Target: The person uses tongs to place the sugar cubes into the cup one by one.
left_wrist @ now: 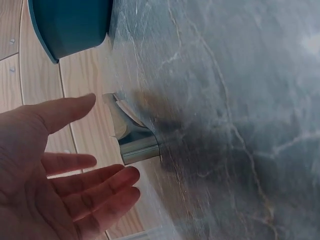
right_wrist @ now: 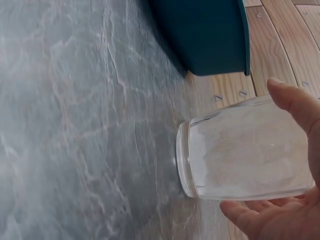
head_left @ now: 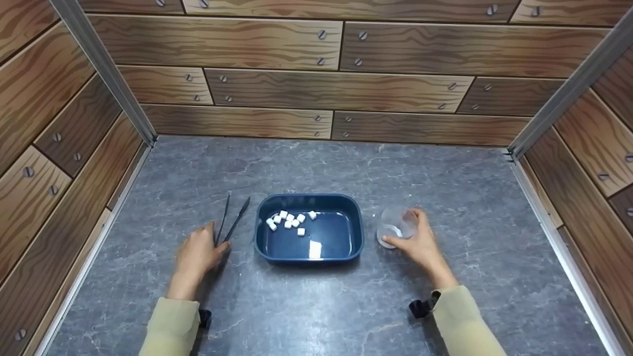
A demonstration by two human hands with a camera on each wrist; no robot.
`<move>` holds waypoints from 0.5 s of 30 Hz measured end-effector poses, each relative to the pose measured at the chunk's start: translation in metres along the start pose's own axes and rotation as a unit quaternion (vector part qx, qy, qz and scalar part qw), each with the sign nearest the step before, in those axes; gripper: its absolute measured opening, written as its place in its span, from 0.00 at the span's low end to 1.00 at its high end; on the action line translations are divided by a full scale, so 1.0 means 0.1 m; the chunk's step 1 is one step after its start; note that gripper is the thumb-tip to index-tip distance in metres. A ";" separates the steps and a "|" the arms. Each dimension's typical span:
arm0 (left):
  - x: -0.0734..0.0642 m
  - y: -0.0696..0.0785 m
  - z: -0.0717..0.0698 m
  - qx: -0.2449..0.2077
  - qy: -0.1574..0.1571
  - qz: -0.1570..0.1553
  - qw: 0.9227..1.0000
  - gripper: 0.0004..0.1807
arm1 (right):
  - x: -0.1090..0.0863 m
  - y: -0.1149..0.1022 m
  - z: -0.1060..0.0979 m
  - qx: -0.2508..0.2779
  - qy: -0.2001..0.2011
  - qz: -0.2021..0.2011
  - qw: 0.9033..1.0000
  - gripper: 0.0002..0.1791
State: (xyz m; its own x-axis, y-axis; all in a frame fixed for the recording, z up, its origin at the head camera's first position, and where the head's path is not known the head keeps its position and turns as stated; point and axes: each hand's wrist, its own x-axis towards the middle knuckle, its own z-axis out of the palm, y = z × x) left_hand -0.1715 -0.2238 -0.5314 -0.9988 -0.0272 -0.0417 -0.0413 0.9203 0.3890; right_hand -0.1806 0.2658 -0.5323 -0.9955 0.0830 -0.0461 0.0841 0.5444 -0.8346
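Note:
My left hand [head_left: 195, 252] is spread around the near end of metal tongs [head_left: 236, 217], which lie on the surface with their arms apart. In the left wrist view, the thumb and fingers stand away from the tongs' shiny bent end [left_wrist: 137, 145]. On the other side, my right hand [head_left: 420, 242] curves its thumb and fingers round a clear cup [right_wrist: 245, 150] standing upright. How firmly it presses the cup is hard to tell. Between the hands sits a dark blue rectangular bin [head_left: 309, 258]. Several small white cubes [head_left: 290, 217] lie inside, mostly toward its left.
The grey marbled surface [head_left: 316, 311] spreads around these things. Wood-patterned walls [head_left: 277, 89] stand behind and at both sides, with metal strips [head_left: 113, 79] along their corners. A dark wrist device [head_left: 420, 309] shows at the right cuff.

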 end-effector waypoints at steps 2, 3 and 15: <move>0.02 0.01 0.00 -0.001 0.003 -0.001 1.000 0.37 | 0.00 -0.01 0.02 -0.004 0.001 0.000 1.000 0.52; 0.03 0.01 0.00 0.000 0.002 -0.005 1.000 0.36 | 0.00 -0.02 0.02 -0.006 0.000 -0.001 1.000 0.52; 0.16 0.03 0.07 0.019 -0.032 -0.033 0.999 0.26 | -0.01 -0.04 0.05 0.004 -0.006 0.005 1.000 0.54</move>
State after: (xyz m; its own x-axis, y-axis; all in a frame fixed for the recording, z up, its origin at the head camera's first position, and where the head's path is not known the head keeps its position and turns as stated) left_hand -0.1875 -0.2183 -0.5372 -0.9900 -0.0654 -0.1246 -0.1054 0.9314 0.3483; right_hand -0.1798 0.2591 -0.5314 -0.9950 0.0782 -0.0623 0.0947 0.5372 -0.8381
